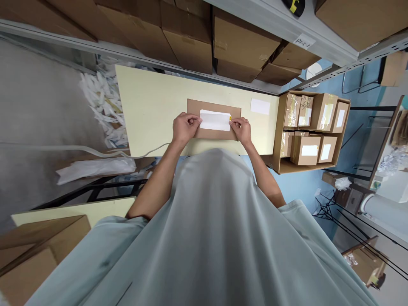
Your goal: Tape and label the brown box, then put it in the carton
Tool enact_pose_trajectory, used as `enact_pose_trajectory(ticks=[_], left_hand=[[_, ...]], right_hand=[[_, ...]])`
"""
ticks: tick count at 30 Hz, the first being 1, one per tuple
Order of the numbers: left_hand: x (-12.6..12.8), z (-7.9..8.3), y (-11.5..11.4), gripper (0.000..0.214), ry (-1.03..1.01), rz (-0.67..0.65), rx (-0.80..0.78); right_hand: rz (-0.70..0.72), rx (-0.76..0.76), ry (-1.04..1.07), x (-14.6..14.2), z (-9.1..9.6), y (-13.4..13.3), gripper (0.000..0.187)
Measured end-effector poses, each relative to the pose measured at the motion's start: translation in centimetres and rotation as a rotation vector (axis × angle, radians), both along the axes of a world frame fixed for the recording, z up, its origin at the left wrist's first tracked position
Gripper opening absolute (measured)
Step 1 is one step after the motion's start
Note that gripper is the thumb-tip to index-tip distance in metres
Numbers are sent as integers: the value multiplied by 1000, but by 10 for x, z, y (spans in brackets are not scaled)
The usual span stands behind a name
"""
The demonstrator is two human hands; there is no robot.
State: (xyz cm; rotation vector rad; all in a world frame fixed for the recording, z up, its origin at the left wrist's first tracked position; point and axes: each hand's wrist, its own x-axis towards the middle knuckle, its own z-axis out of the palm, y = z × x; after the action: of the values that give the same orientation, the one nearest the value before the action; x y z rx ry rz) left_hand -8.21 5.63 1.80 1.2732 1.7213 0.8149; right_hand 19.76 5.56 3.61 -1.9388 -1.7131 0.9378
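A flat brown cardboard piece (pixel 213 106) lies on the pale yellow table (pixel 149 106) right in front of me. Over it I hold a white label (pixel 215 120) by its two ends. My left hand (pixel 184 127) pinches the label's left end. My right hand (pixel 241 128) pinches its right end, where a small yellow mark shows. Both hands rest at the near edge of the cardboard. My light grey shirt hides the table's near edge.
Another white label (pixel 260 106) lies on the table to the right. An open carton (pixel 310 129) with several small labelled boxes stands beside the table's right end. Shredded white paper strips (pixel 102 102) pile up at the left. Brown cartons (pixel 191 38) fill the shelf behind.
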Motion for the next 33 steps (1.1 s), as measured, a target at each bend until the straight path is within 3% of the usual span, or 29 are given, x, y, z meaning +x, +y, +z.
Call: enact_pose_trajectory(ticks=[4,8,12,14,16,19,22,27,30,33], left_hand=[[4,4,-1,9,61,-36,21],[12,2,-5,29,115,-42,48],[18,1,-11,37,134,45,44],[22,5,-13,43,139,81,56],[29,12,-15,49,119,26,105],[45,22,-15,60,25,-220,181],[58,23,-13,76,4,-408,181],[39,9,-14,94,90,-426,150],[23,4,-17,90,210,-380,128],[25,3,-21,85,375,-378,83]], right_hand=[[-12,7,-24,-4,-3,1,13],[-48,15,-28,-9,-8,1,19],[-124,45,-48,-10,-5,-6,24],[-83,69,-83,-13,2,-13,28],[45,88,-119,-21,9,-20,36],[279,75,-157,-40,14,-25,55],[390,21,-184,-54,11,-23,66],[346,25,-211,-42,2,-20,69],[267,40,-263,-29,-3,-22,69],[259,49,-340,-28,-8,-24,71]])
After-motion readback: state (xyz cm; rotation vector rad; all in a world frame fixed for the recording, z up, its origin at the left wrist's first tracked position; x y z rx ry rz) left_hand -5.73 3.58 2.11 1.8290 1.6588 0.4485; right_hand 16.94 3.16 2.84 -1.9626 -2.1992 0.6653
